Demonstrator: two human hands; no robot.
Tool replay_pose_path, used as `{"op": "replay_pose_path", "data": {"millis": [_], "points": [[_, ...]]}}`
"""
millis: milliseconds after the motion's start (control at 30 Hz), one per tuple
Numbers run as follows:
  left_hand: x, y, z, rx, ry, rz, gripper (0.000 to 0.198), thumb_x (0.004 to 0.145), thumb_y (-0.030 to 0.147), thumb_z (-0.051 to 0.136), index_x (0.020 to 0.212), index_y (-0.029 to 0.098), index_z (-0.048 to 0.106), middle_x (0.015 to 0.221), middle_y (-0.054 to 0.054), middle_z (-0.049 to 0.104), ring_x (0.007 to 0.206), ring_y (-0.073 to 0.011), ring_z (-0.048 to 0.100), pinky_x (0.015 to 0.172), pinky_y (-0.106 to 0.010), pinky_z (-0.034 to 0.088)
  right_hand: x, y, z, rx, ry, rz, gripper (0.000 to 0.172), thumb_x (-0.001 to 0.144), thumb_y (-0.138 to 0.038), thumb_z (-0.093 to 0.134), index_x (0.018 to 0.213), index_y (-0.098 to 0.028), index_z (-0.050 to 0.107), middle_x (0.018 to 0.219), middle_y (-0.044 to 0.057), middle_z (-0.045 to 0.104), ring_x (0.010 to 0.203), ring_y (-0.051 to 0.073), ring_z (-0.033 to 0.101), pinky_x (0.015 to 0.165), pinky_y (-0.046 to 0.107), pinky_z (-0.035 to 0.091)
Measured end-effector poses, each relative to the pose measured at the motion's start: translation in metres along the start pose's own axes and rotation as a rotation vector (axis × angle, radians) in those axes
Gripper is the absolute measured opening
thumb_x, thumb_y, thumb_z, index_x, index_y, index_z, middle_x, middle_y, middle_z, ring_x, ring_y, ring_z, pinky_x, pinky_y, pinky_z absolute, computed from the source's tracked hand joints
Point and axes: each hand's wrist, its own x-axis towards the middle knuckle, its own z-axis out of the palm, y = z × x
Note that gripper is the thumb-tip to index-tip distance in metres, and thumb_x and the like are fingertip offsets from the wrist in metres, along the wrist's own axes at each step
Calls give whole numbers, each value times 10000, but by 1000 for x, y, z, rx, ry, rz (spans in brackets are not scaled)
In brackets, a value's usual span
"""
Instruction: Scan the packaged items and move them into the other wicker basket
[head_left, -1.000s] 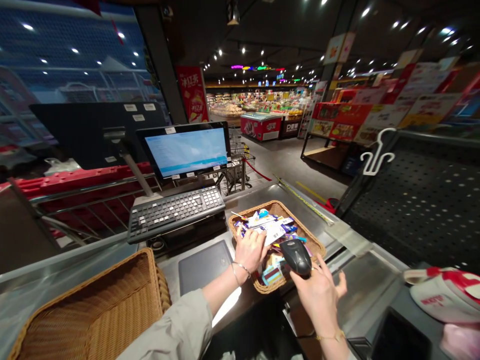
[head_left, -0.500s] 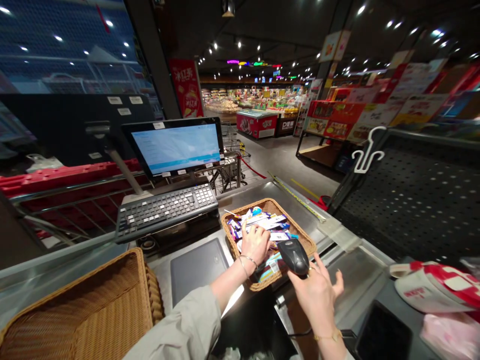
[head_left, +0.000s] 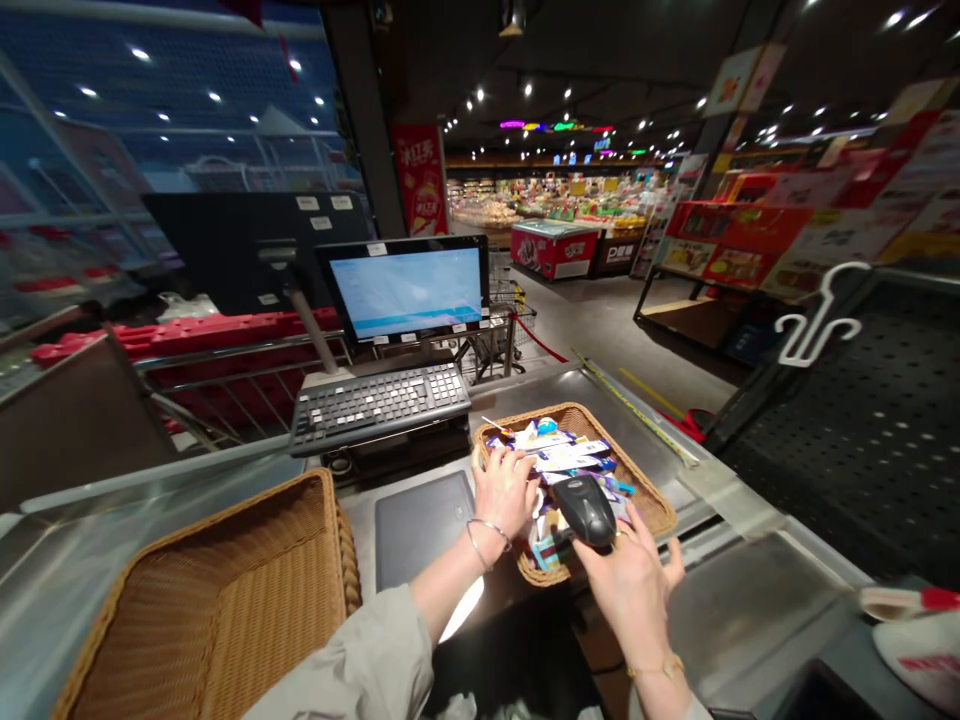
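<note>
My right hand (head_left: 630, 575) is closed round a black handheld barcode scanner (head_left: 585, 508), its head over the near part of a wicker basket (head_left: 651, 492). Slim, colourful packets (head_left: 574, 455) with white barcode labels lie in a heap inside that basket. At the basket's left side, my left hand (head_left: 506, 490) reaches in with curled fingers among the packets. What those fingertips grip is hidden beneath the hand. A small blue round-topped item (head_left: 547, 427) sits at the far end of the heap.
A larger wicker basket (head_left: 247, 590) stands on the metal counter at left. Between the baskets is a flat grey pad (head_left: 424, 530). Behind are a keyboard (head_left: 382, 405) and a lit monitor (head_left: 416, 290). A white hanger (head_left: 817, 315) hangs on the black panel at right.
The view has turned left, so the counter and baskets appear further right. My left hand has shifted toward the basket's left rim. The scanner stays in my right hand.
</note>
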Motion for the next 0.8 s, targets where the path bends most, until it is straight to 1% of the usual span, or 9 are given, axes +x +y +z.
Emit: {"op": "replay_pose_path", "data": {"millis": [133, 267, 367, 433, 567, 700, 800], "points": [[-18, -21, -32, 26, -13, -122, 253, 854, 326, 602, 1101, 282, 629, 1142, -33, 675, 1183, -262, 516, 1131, -642, 103, 3, -24, 9, 57, -61, -74, 310, 788, -482, 516, 757, -226, 689, 916, 65, 741, 1188, 298, 530, 1080, 542, 124], [-38, -43, -65, 67, -18, -252, 273, 845, 298, 607, 1117, 282, 634, 1199, -44, 660, 1228, -276, 496, 1127, -637, 111, 5, -55, 10, 139, -156, -114, 270, 777, -457, 554, 796, -228, 695, 954, 64, 738, 1214, 305, 508, 1090, 543, 102], [-56, -59, -84, 102, 2, -328, 291, 841, 297, 611, 1131, 281, 635, 1217, -49, 655, 1247, -285, 484, 1129, -628, 110, 6, -80, 9, 194, -224, -139, 231, 762, -417, 579, 836, -237, 704, 995, 53, 733, 1241, 297, 490, 1103, 532, 94], [-70, -70, -94, 126, 14, -363, 291, 844, 292, 603, 1132, 279, 642, 1230, -60, 649, 1260, -289, 474, 1130, -622, 105, 5, -95, 8, 226, -264, -156, 216, 753, -392, 585, 851, -243, 707, 1029, 47, 727, 1261, 293, 477, 1106, 529, 95], [-99, -88, -110, 167, 12, -423, 302, 848, 284, 586, 1145, 279, 641, 1256, -67, 635, 1266, -294, 467, 1126, -627, 89, 2, -122, 8, 270, -334, -169, 183, 718, -362, 604, 817, -246, 706, 1046, 49, 723, 1271, 289, 472, 1115, 522, 91], [-130, -102, -125, 208, 9, -494, 335, 865, 274, 550, 1192, 283, 620, 1286, -69, 619, 1289, -298, 446, 1122, -626, 79, -3, -143, 9, 299, -381, -174, 176, 708, -332, 590, 811, -248, 706, 1086, 61, 712, 1261, 285, 485, 1119, 507, 120], [-153, -110, -136, 226, 13, -554, 342, 873, 276, 529, 1204, 282, 618, 1312, -73, 605, 1289, -295, 449, 1122, -614, 83, -9, -157, 15, 304, -434, -180, 165, 709, -325, 580, 772, -237, 705, 1081, 80, 709, 1255, 292, 492, 1120, 499, 139]]}}
